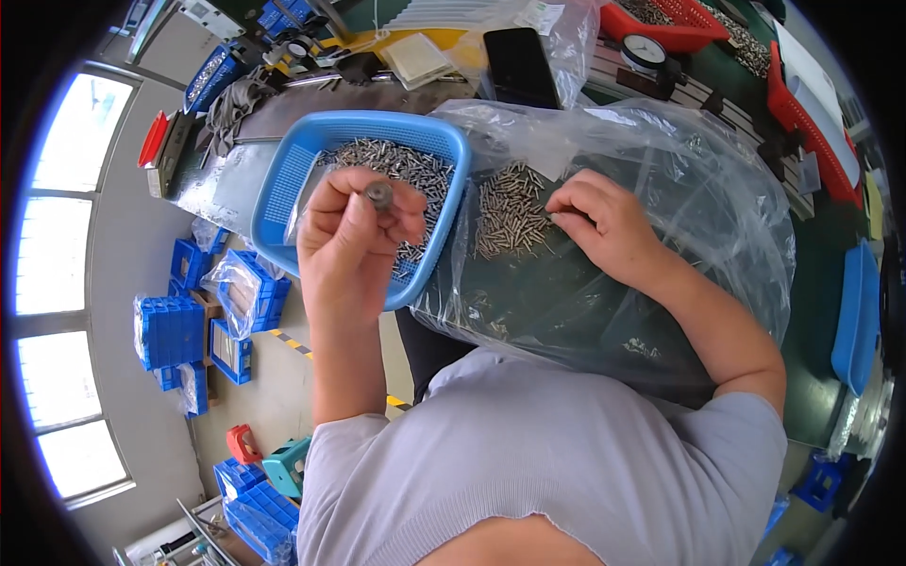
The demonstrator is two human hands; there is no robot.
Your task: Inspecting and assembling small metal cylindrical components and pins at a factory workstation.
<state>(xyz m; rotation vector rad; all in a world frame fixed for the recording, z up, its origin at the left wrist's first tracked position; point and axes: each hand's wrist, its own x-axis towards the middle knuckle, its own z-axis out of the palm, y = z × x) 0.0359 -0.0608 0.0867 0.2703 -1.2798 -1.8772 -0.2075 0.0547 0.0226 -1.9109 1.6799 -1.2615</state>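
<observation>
Raised over a blue plastic basket (267, 203), my left hand (351, 222) pinches a small round metal part (378, 194) with a hole in its end. Many small metal pins (415, 170) lie loose in that basket. To its right, a pile of similar pins (511, 212) rests on a clear plastic sheet (604, 311). At the pile's right edge is my right hand (604, 222), thumb and forefinger closed together. Whatever is between those fingertips is too small to make out.
A black phone (521, 66) lies on plastic beyond the pile. A dial gauge (644, 54) stands at the back right, near a red basket (675, 28). A grey glove (236, 108) lies at the back left. Blue crates (173, 332) are stacked on the floor at left.
</observation>
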